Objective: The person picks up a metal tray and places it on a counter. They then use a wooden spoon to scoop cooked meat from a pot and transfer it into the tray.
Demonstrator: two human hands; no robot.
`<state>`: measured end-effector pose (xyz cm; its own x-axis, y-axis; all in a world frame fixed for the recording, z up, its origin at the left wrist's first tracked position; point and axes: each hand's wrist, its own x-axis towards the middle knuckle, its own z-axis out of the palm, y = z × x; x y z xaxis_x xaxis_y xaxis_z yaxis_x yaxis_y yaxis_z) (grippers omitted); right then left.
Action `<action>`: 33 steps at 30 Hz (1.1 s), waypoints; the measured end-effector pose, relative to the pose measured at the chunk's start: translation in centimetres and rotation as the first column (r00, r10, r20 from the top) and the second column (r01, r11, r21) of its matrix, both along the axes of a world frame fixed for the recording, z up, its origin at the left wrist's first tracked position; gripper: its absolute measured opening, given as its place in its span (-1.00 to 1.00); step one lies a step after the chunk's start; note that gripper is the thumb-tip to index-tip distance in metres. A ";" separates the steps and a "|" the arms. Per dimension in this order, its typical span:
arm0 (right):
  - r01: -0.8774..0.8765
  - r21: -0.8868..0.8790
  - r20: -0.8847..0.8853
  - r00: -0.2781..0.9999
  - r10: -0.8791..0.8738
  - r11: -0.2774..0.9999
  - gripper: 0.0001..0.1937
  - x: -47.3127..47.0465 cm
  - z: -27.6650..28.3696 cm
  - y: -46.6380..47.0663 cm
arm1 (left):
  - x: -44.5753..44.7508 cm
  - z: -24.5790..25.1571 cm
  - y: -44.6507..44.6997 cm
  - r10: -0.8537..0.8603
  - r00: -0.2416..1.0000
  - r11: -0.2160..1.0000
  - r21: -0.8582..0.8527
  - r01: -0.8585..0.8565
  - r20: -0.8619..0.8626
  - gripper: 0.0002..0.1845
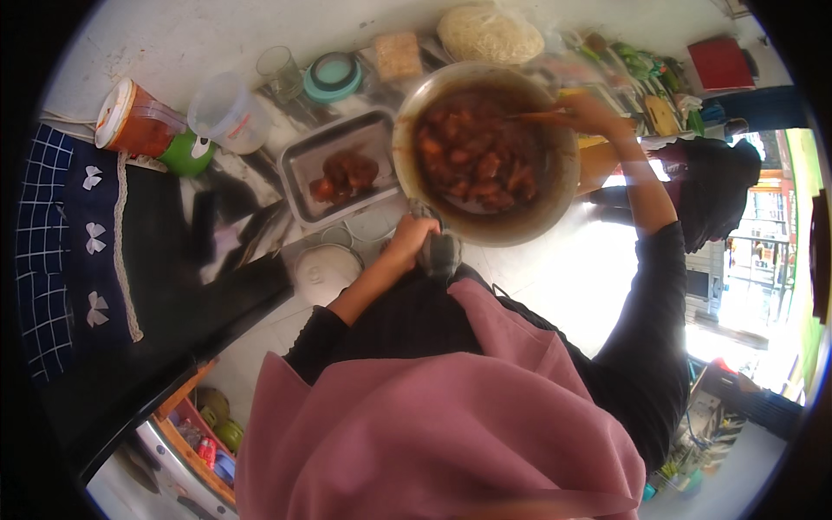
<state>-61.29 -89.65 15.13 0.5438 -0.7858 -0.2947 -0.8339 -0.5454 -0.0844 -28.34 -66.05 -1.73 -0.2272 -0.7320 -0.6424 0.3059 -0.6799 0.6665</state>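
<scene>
A large metal pan holds chunks of food in dark red-brown sauce. My left hand grips a grey checked cloth at the pan's near-left rim. Over the right side of the pan, my right hand is closed on a wooden utensil, its far end towards the sauce. Left of the pan lies a rectangular metal tray with a small heap of sauced pieces in it.
Behind the tray stand a drinking glass, a turquoise round lid and a clear plastic tub. Noodles in a bag lie behind the pan. A white lidded pot sits below the counter. A person in dark clothes is at the right.
</scene>
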 end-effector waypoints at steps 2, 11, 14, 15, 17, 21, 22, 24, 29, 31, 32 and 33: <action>0.006 0.016 -0.005 1.000 -0.006 1.000 -0.71 -0.4 0.3 -0.3 | 0.1 0.4 -0.1 -0.007 1.000 1.000 -0.005 0.007 0.008 -0.87; 0.124 -0.012 -0.163 0.979 -0.124 0.992 -0.66 0.5 2.6 0.6 | 0.3 1.0 -0.2 -0.016 1.000 1.000 0.004 0.016 0.024 -0.83; 0.155 -0.032 -0.263 0.952 -0.157 0.987 -0.65 0.9 3.5 0.5 | 0.4 0.8 -0.2 -0.017 0.999 1.000 -0.006 0.017 0.029 -0.82; 0.173 -0.038 -0.295 0.939 -0.177 0.984 -0.63 1.0 3.8 0.5 | 0.4 0.7 -0.2 -0.022 0.999 1.000 -0.008 0.022 0.034 -0.82; 0.207 -0.041 -0.332 0.920 -0.209 0.977 -0.65 1.1 4.5 0.8 | 0.4 0.5 -0.2 -0.015 0.999 1.000 -0.012 0.016 0.028 -0.82; 0.256 -0.022 -0.329 0.911 -0.249 0.966 -0.71 0.6 6.0 1.7 | 0.4 0.2 -0.3 -0.028 1.000 1.000 0.012 0.028 0.014 -0.84; 0.265 -0.015 -0.321 0.912 -0.256 0.964 -0.72 0.5 6.4 1.8 | 0.4 0.1 -0.3 -0.023 1.000 1.000 0.004 0.023 0.004 -0.84; 0.248 0.005 -0.332 0.914 -0.232 0.969 -0.63 0.1 7.6 2.0 | 0.4 0.2 -0.3 -0.031 0.999 0.999 0.018 0.031 0.006 -0.85; 0.282 0.030 -0.226 0.936 -0.268 0.959 -0.67 0.9 11.0 3.4 | 0.2 0.2 -0.2 0.022 1.000 0.999 -0.026 -0.022 -0.009 -0.89; 0.272 0.056 -0.175 0.950 -0.259 0.961 -0.69 2.2 12.3 3.9 | -0.1 0.1 -0.2 0.040 0.999 0.997 -0.069 -0.040 -0.001 -0.89; 0.245 0.183 -0.103 0.968 -0.229 0.952 -0.70 3.0 13.2 3.9 | -0.1 0.0 -0.2 0.037 0.999 0.996 -0.085 -0.037 0.005 -0.89; 0.284 0.180 -0.120 0.957 -0.266 0.942 -0.74 3.8 13.3 4.1 | -0.1 -0.1 -0.2 0.038 0.999 0.994 -0.098 -0.037 0.011 -0.89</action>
